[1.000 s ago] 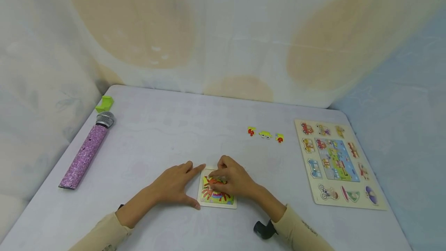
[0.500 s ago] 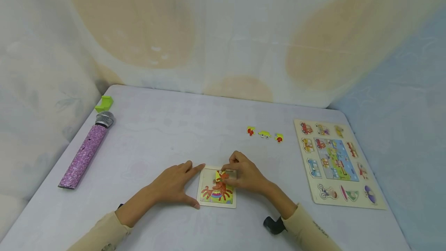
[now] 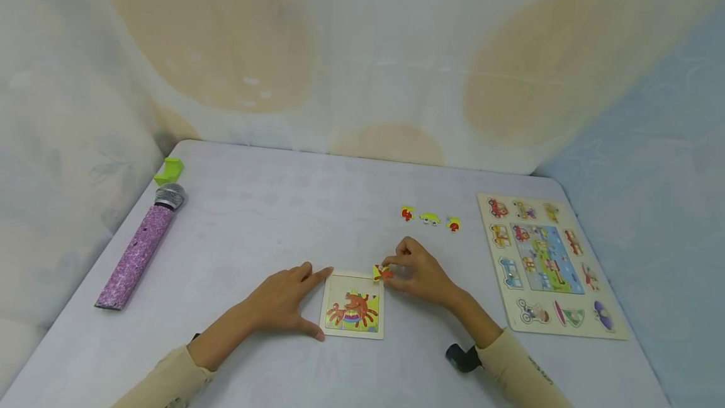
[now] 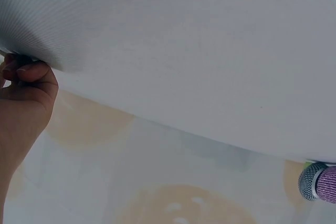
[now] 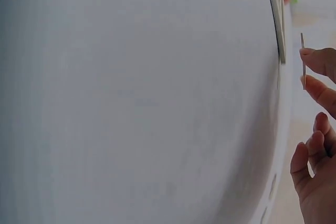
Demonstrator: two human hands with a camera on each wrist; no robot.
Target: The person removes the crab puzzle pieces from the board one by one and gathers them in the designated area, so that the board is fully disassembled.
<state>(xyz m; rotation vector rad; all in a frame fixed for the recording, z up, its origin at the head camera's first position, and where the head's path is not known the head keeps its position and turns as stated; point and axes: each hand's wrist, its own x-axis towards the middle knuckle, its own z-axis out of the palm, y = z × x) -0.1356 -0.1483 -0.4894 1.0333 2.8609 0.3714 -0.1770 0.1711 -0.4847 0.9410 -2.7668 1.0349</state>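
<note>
A small square jigsaw board (image 3: pixel 341 284) with a pale frame lies near the front of the table. Its lower part shows a red creature with a rainbow band, and the bare backing shows along the top. My left hand (image 3: pixel 283 301) rests at the board's left side, index finger at the upper left corner and thumb at the lower left. Between thumb and index finger, my right hand (image 3: pixel 423 274) pinches a yellow and red puzzle piece (image 3: pixel 381 273) over the upper right corner. Edge-on in the right wrist view, that piece (image 5: pixel 303 69) is apart from the board (image 5: pixel 277 19).
Behind the board lie three loose puzzle pieces (image 3: pixel 430 219) in a row. A large vehicle puzzle board (image 3: pixel 512 313) is at the right. On the left are a purple glittery microphone (image 3: pixel 138 250) and a green block (image 3: pixel 168 171). Fabric curtains (image 3: pixel 362 68) surround the table.
My right hand has lifted the yellow and red piece from the board's upper area and carried it right to the upper right corner. The left hand stays in place.
</note>
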